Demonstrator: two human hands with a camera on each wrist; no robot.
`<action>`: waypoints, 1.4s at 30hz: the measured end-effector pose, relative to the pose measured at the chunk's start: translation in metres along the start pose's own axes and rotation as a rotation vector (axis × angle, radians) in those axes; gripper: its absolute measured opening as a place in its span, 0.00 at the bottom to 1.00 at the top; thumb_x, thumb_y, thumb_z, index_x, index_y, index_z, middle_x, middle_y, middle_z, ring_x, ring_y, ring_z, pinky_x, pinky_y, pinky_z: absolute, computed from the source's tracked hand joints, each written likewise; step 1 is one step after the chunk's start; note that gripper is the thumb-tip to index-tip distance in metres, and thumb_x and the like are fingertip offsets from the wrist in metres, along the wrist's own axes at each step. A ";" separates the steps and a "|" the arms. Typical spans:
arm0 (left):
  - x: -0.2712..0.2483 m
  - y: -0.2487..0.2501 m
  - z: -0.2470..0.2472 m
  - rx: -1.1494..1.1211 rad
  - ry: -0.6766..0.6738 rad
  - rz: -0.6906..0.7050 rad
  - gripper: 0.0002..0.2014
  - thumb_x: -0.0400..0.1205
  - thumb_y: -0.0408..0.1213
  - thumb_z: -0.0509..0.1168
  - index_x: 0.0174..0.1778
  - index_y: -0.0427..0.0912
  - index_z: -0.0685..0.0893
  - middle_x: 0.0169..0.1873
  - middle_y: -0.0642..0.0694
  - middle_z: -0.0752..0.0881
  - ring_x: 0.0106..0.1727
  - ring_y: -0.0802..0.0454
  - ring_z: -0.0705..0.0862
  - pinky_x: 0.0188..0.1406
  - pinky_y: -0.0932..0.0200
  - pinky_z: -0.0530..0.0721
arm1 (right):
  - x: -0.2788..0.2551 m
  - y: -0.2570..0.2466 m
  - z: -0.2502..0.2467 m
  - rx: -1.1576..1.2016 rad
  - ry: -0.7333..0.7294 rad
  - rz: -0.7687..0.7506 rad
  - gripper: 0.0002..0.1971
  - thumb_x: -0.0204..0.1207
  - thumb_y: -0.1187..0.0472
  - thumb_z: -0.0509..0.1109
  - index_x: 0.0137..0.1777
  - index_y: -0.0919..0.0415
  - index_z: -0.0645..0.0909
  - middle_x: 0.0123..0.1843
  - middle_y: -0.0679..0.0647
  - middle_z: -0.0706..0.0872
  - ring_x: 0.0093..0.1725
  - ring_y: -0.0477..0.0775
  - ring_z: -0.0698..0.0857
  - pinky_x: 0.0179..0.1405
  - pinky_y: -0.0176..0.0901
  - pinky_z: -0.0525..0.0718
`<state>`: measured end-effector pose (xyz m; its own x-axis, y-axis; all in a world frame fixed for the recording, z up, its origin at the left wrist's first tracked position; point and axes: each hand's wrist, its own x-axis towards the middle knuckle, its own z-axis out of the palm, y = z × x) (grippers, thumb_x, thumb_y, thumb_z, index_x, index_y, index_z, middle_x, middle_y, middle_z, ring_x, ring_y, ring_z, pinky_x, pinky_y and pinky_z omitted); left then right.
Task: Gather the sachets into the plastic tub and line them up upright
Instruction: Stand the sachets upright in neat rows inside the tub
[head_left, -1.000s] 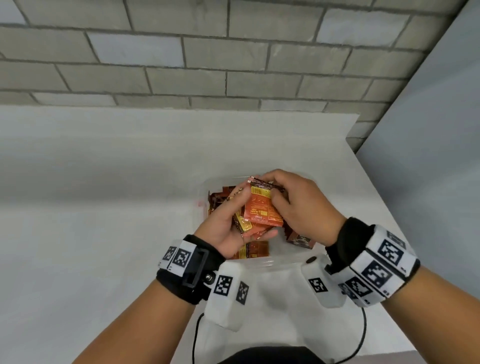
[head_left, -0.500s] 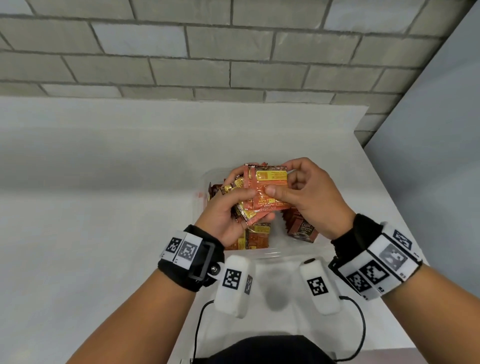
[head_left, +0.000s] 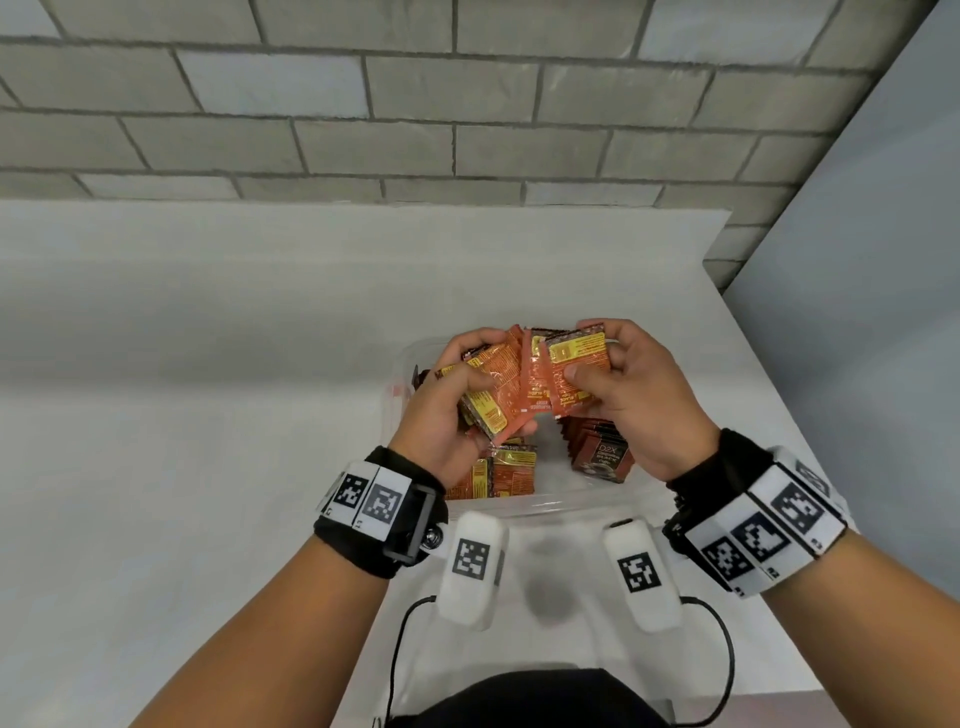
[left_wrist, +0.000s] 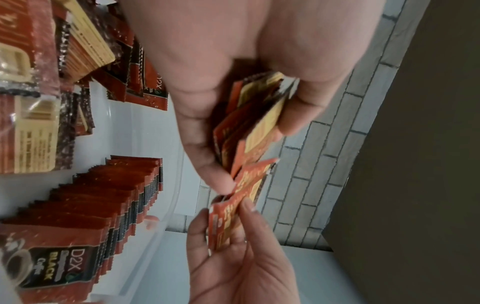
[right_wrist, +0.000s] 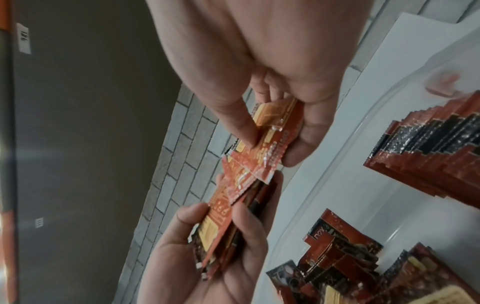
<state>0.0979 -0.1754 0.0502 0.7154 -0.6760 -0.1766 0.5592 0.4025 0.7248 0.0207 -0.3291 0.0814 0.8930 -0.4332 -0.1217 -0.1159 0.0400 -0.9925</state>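
Above the clear plastic tub (head_left: 566, 506) both hands hold a fanned bunch of orange-red sachets (head_left: 540, 382). My left hand (head_left: 457, 395) grips the left part of the bunch (left_wrist: 249, 123) between thumb and fingers. My right hand (head_left: 597, 358) pinches the right sachets (right_wrist: 270, 135) at their top corner. Inside the tub a row of dark red sachets (left_wrist: 103, 201) stands upright on the right side (head_left: 597, 452). Other sachets (head_left: 498, 473) lie loose and tilted in the tub's left part (right_wrist: 345, 261).
The tub sits on a white table (head_left: 208, 415) near its front right corner. A grey brick wall (head_left: 415, 104) runs behind, and a plain grey panel (head_left: 872, 260) closes the right side. White wrist units with cables (head_left: 470, 564) hang below both wrists.
Both hands have lifted the bunch of sachets higher above the tub and spread it wider, the right hand pulling some sachets to the right.
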 end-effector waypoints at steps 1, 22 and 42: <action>0.001 0.001 -0.001 0.002 -0.001 -0.005 0.17 0.74 0.23 0.60 0.53 0.45 0.84 0.57 0.40 0.84 0.49 0.35 0.88 0.32 0.45 0.89 | 0.001 0.000 -0.002 -0.004 0.009 -0.005 0.17 0.77 0.75 0.67 0.58 0.53 0.75 0.52 0.55 0.87 0.49 0.54 0.87 0.41 0.47 0.87; 0.003 -0.006 -0.001 -0.007 0.101 0.138 0.21 0.77 0.15 0.60 0.54 0.47 0.82 0.51 0.42 0.87 0.51 0.44 0.87 0.44 0.47 0.88 | 0.002 0.006 0.001 0.188 -0.055 0.214 0.08 0.80 0.70 0.64 0.54 0.60 0.82 0.48 0.54 0.91 0.45 0.51 0.90 0.43 0.43 0.90; 0.000 -0.009 -0.001 0.105 0.075 0.144 0.26 0.75 0.14 0.64 0.61 0.46 0.80 0.50 0.43 0.88 0.50 0.43 0.88 0.38 0.48 0.90 | 0.004 0.010 0.001 0.259 -0.097 0.213 0.10 0.79 0.71 0.64 0.56 0.62 0.83 0.51 0.58 0.90 0.47 0.54 0.89 0.53 0.49 0.87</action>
<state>0.0930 -0.1785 0.0433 0.8164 -0.5665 -0.1120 0.4046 0.4228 0.8109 0.0233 -0.3290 0.0713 0.8995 -0.3031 -0.3146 -0.2008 0.3527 -0.9139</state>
